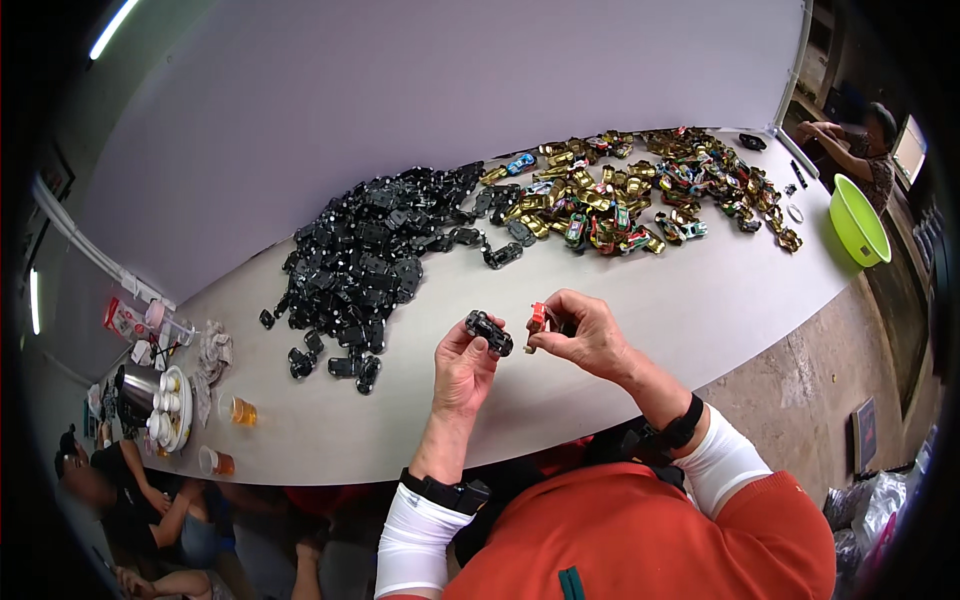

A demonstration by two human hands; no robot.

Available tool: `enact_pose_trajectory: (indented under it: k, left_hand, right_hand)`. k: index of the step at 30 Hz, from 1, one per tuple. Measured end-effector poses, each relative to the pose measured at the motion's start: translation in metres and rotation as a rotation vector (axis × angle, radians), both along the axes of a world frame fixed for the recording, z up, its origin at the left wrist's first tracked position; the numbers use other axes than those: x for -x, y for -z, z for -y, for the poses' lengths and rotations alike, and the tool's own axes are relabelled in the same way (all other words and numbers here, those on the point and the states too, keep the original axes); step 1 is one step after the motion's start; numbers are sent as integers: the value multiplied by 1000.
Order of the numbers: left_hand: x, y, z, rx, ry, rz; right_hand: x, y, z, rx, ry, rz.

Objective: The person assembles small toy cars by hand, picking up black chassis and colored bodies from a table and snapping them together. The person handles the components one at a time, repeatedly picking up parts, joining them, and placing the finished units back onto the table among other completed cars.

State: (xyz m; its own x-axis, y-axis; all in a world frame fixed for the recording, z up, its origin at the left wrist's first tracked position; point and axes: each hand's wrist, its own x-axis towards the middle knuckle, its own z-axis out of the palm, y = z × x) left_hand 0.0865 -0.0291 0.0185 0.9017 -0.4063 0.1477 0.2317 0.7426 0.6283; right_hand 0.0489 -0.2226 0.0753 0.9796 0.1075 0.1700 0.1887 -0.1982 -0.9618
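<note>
1. Left grip (468,352) is clamped on a small black toy car base (489,332), pinched between thumb and fingers.
2. Right grip (588,335) is clamped on a small red and gold toy car body (539,322), held at the fingertips.
3. Both parts hang in the air above the bench (650,300), near its front edge, close to the person's chest.
4. The black base lies just to the left of the red and gold body. They are close together but I cannot see them touching.
5. The long side of the black base runs from upper left to lower right, with its right end pointing at the car body.
6. The car body stands more up and down in the right fingers, so the two parts are not lined up.
7. Each hand is as near to the gap as the other; the two parts face each other across it.
8. At the back of the bench lies a big pile of black bases (370,255), toward the left.
9. A pile of gold and coloured car bodies (640,190) lies toward the back right corner.
10. A green bowl (858,222) sits past the right edge of the bench.
</note>
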Motion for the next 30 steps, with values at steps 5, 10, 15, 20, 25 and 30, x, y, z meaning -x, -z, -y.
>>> enact_pose_trajectory:
  k: [5, 10, 15, 20, 25, 30]
  left_hand:
    - [4, -6, 4, -52, -21, 61]
    - [4, -4, 5, -96, -31, 71]
    - [7, -7, 8, -152, -46, 93]
    - [13, -19, 14, -224, -65, 198]
    - [15, -23, 10, -243, -103, 174]
    - [13, -26, 10, -198, -69, 176]
  right_hand:
    - [2, -3, -5, 56, 20, 46]
    - [5, -8, -9, 64, 11, 50]
    - [6, -7, -9, 111, 14, 76]
    - [11, -11, -11, -26, -48, -20]
    - [14, -20, -17, -37, -74, 150]
    - [8, -21, -16, 156, -126, 403]
